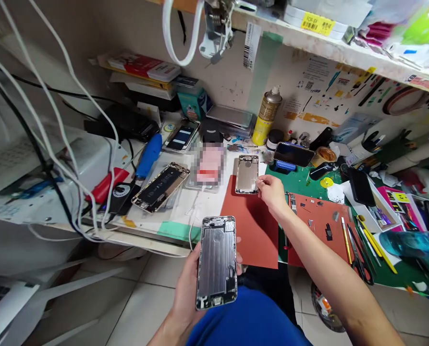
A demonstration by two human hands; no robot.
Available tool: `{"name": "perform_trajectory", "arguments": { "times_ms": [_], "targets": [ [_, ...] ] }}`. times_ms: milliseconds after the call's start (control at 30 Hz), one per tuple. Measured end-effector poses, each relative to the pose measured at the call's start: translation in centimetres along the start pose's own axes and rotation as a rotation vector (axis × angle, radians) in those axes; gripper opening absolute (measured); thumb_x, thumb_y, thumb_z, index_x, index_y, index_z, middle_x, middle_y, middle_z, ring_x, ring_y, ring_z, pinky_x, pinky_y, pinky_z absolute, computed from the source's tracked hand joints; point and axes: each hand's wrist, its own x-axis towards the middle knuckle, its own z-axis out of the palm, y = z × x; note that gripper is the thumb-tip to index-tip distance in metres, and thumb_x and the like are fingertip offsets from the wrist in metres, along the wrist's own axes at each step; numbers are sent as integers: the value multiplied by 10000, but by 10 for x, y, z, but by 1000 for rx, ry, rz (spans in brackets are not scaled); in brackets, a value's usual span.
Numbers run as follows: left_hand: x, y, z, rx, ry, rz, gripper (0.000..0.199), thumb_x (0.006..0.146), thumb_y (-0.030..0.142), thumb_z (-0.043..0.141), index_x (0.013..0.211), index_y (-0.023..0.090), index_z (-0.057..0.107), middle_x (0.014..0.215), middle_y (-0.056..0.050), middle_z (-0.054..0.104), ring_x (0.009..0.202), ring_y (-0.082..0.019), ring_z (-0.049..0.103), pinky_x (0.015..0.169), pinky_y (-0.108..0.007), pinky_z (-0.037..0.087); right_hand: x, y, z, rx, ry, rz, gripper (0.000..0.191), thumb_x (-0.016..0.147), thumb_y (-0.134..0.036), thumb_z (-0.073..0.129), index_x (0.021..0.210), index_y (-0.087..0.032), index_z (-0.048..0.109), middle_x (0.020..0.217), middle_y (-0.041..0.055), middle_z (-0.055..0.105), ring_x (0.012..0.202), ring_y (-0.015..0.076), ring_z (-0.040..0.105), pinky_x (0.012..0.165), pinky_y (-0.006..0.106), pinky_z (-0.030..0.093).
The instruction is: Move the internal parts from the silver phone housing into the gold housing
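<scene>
My left hand (188,276) is wrapped around an emptied silver phone housing (217,262), held upright above the front edge of the bench with its inner side facing me. My right hand (272,192) reaches out to a second, gold-toned phone housing (246,175) at the top of a reddish-brown mat (250,226). Its thumb and fingers pinch that housing's right edge. Whether the gold housing is lifted or rests on the surface, I cannot tell. An opened phone with a black battery (160,187) lies to the left.
Small parts lie on another reddish mat (318,226) at right, beside scissors (360,262) and yellow tweezers (378,245). A spray can (267,115) stands at the back near a propped phone (293,154). White cables (68,144) hang at left. A shelf (329,48) overhangs the bench.
</scene>
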Motion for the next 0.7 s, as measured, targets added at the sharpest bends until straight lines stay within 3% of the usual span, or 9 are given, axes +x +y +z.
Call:
{"name": "perform_trajectory", "arguments": {
  "times_ms": [200, 367, 467, 600, 700],
  "targets": [
    [0, -3, -3, 0, -31, -21, 657, 1062, 618, 487, 1386, 93, 713, 1146, -193, 790, 958, -320, 766, 817, -387, 600, 15, -7, 17, -122, -59, 107, 385, 1037, -404, 702, 1351, -187, 651, 1355, 102, 678, 1141, 255, 708, 963, 472, 623],
    [5, -4, -3, 22, -58, -60, 675, 1057, 630, 490, 1393, 84, 698, 1089, -192, 799, 863, -296, 774, 786, -365, 599, 9, -11, 5, -152, -80, 102, 364, 1042, -406, 695, 1336, -193, 660, 1354, 99, 680, 1135, 248, 708, 965, 464, 622],
    [8, -4, -1, 36, -62, -50, 644, 1054, 609, 502, 1392, 96, 695, 1091, -185, 802, 863, -297, 779, 781, -364, 601, -12, -11, -19, -124, -101, 68, 306, 1051, -436, 673, 1206, -173, 700, 1176, 70, 729, 993, 206, 721, 881, 403, 622],
    [15, -6, 2, 90, -139, -171, 667, 1062, 618, 460, 1363, 72, 698, 1058, -213, 802, 829, -290, 789, 735, -337, 589, -63, -6, -54, -16, -267, 38, 419, 1029, -562, 629, 892, -189, 759, 666, -3, 652, 653, 164, 613, 623, 287, 479],
    [23, -9, 5, 150, -256, -363, 688, 1054, 640, 469, 1302, 49, 721, 1024, -241, 797, 778, -283, 795, 725, -338, 600, -98, 0, -70, 122, -504, 93, 494, 963, -669, 658, 954, -198, 806, 719, 9, 695, 575, 135, 552, 527, 264, 404]
  ]
}}
